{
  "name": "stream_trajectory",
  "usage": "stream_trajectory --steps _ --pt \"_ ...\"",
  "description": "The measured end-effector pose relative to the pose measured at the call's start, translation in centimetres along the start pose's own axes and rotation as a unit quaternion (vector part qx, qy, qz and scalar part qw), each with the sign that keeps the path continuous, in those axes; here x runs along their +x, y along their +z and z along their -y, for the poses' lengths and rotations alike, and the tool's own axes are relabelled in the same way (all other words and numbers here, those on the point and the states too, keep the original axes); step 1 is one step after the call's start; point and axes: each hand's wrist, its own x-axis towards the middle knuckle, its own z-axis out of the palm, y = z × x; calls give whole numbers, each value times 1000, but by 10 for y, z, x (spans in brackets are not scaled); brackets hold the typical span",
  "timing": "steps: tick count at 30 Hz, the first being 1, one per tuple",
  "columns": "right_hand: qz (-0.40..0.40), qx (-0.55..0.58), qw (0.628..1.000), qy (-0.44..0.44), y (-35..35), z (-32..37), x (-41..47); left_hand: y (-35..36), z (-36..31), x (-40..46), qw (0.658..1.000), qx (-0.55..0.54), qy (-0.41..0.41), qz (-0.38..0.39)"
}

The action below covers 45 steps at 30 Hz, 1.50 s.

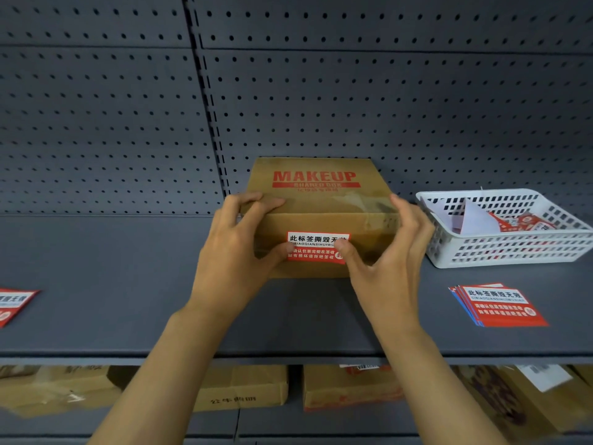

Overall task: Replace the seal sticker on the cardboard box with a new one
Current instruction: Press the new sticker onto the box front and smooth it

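A brown cardboard box [316, 194] printed MAKEUP in red stands on a grey shelf [128, 284]. A red and white seal sticker [316, 247] lies across its front face. My left hand [234, 252] grips the box's left front corner, fingers over the top edge and thumb on the sticker's left end. My right hand [385, 252] is at the right side, fingers curved by the top corner, thumb pressing the sticker's right end. A stack of matching stickers [499, 305] lies on the shelf to the right.
A white plastic basket [513, 252] holding crumpled sticker scraps and paper stands right of the box. Another sticker sheet [12, 303] lies at the shelf's left edge. A grey pegboard [353, 91] backs the shelf. Several cardboard boxes [244, 390] fill the shelf below.
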Motion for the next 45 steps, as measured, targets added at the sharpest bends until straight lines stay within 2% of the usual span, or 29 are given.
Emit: stream_trajectory --steps 6,17,26,39,45 --pt "2 -46 999 13 9 11 -1 9 -12 -2 999 13 -17 -34" --pt "34 -5 999 -18 -5 -3 0 1 -1 -1 1000 8 5 20" --pt "37 -87 996 9 6 9 -5 17 -13 -2 999 21 -31 -28" --pt "58 -70 996 -7 0 4 -6 7 -1 -1 1000 16 0 10" --pt "41 -108 993 0 8 11 -9 18 -12 -3 999 21 -28 -26"
